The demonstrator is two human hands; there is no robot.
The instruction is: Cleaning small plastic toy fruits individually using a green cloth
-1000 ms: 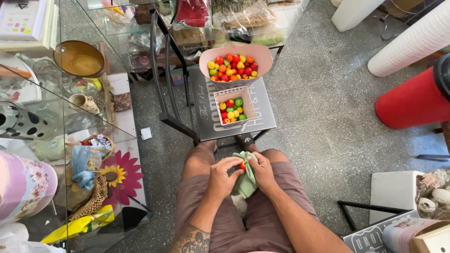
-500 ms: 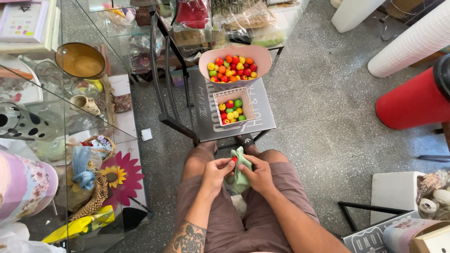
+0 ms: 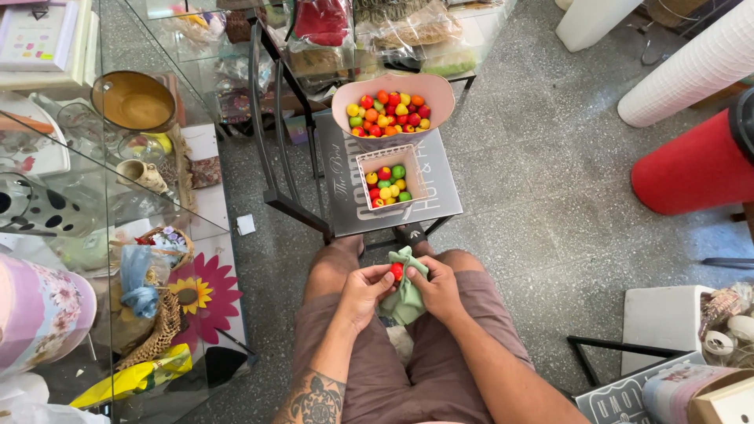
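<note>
Grey lettered sign (image 3: pixel 389 177) lying flat as stool top under the bowls; clear wrapped packages (image 3: pixel 400 31) shelved behind; lettered board (image 3: pixel 620 396) bottom right.

Bright, even daylight fills the scene; shadows are soft and short beneath the small dark table (image 3: pixel 440 196). Left of that table, glass shelves (image 3: pixel 94 157) carry pale reflections and mild glare. Focus is sharp around the table; far corners bend slightly with wide-angle distortion.

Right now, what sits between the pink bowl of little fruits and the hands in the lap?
In the head view, a small white basket holding a few colourful fruits sits on the dark stool between them.
</note>
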